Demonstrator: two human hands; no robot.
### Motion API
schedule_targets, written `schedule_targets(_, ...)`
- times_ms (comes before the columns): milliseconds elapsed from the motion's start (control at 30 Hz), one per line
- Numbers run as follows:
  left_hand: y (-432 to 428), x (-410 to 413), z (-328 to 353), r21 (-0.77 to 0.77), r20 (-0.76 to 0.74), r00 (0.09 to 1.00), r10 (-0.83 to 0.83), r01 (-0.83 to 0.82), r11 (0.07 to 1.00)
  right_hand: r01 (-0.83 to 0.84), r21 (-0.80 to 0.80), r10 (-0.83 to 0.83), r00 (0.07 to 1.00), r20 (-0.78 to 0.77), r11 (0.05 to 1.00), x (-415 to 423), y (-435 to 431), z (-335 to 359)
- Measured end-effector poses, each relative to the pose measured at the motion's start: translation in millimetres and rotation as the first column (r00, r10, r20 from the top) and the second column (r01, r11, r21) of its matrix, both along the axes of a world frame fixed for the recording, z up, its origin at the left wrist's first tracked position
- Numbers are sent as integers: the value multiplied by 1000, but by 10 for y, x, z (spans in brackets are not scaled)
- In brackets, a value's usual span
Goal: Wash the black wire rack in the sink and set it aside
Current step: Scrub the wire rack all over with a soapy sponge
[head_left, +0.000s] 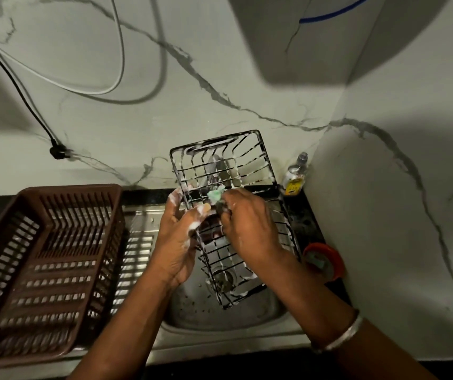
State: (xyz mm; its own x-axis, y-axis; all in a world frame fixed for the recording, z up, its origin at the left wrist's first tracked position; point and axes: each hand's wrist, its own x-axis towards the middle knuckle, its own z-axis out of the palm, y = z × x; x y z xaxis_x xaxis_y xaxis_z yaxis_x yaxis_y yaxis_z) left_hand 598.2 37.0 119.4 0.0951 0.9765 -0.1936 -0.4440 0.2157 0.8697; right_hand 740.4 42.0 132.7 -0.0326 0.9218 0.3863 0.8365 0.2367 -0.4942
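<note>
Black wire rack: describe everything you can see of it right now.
The black wire rack is a rectangular basket of thin metal wires, streaked with white suds. It leans with its near end down in the sink and its far end raised toward the wall. The left hand grips its left side; the right hand holds a green scrubber against its wires.

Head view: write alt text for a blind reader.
Two soapy hands scrub a black wire rack over a steel sink: the left hand holds its edge, the right hand presses a green sponge to the wires. A brown basket sits left; a bottle stands right.
</note>
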Motion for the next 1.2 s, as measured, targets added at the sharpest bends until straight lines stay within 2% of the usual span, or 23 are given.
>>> schedule_targets(67, 9, 1, -8, 9, -21, 999, -24, 24, 1000, 71, 8, -70, 994, -86, 997, -43, 59, 36)
schedule_targets(133, 30, -9, 8, 51, -37, 998, -44, 45, 998, -39, 15, 40, 993, -115, 999, -99, 44, 18)
schedule_targets(200, 60, -33, 24, 60, -19, 997, -69, 70, 996, -196, 3, 196, 978, -75, 981, -122, -62, 3)
schedule_targets(233, 66, -42, 25, 64, -20, 997, -74, 75, 995, -202, 10, 202, 976, -75, 979, -102, -74, -1)
schedule_targets(333, 47, 3, 33, 100, -71, 993, -95, 101, 990, -52, 86, 67, 981, -181, 995, -137, 46, 27)
schedule_targets(400, 39, 11, 23, 129, -70, 994, -87, 96, 987, -162, 110, 182, 963, -198, 981, -240, 41, 23)
schedule_targets(467, 33, -44, 34, 83, -1, 998, -65, 65, 994, -257, 87, 269, 948, -170, 962, -191, 18, -10)
schedule_targets(567, 23, -84, 33, 53, -6, 998, -66, 66, 996, -23, 78, 39, 977, -208, 997, -81, 119, 36)
schedule_targets(600, 24, -68, 31, 68, -20, 997, -71, 72, 995, -19, 103, 36, 984, -172, 995, -119, 124, 51)
schedule_targets(700, 57, -99, 54, 63, -6, 999, -43, 43, 997, -218, 62, 221, 974, -46, 974, -186, 25, -11)
schedule_targets(733, 61, -119, 57, 52, 7, 999, -36, 35, 998, -189, 46, 191, 980, -48, 981, -121, 10, -2)
schedule_targets(800, 62, -132, 52, 48, -2, 1000, -30, 30, 998, 51, 98, -42, 995, -87, 994, -4, 62, 65)
schedule_targets(833, 61, -124, 45, 53, -5, 1000, -28, 28, 998, 117, 112, -111, 992, -62, 987, 3, 66, 108)
schedule_targets(933, 60, -120, 53, 51, 14, 1000, -20, 19, 999, 40, 21, -42, 994, 104, 999, -110, -27, 144)
schedule_targets(1000, 31, -112, 64, 42, 24, 999, -26, 25, 999, 143, -10, -141, 982, 123, 990, -49, -13, 181)
schedule_targets(1067, 4, -63, 76, 59, 19, 999, -30, 29, 998, 259, 38, -261, 960, 104, 965, -4, 40, 219)
schedule_targets(1200, 51, -84, 100, 66, -4, 1000, -6, 6, 998, 143, -64, -129, 974, 184, 988, -84, -66, 171)
